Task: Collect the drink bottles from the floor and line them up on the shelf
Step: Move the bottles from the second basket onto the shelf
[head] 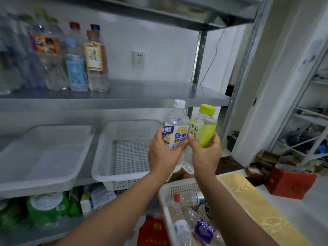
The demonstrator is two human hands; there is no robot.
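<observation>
My left hand [164,153] grips a clear bottle with a white cap and a blue and yellow label [174,126]. My right hand [206,153] grips a bottle with a lime-green cap and green label [204,128]. Both bottles stand upright, side by side, held just below the front edge of the metal shelf [142,93]. Several bottles [76,61] are lined up along the left part of that shelf. A white basket [165,192] at the lower right holds several more bottles [191,219].
Below the shelf sit a white tray [40,157] and a perforated white basket [108,153]. Green packs [44,208] lie on the lowest level. A wall socket [138,58] is behind the shelf. A red box [291,183] and clutter stand at the right.
</observation>
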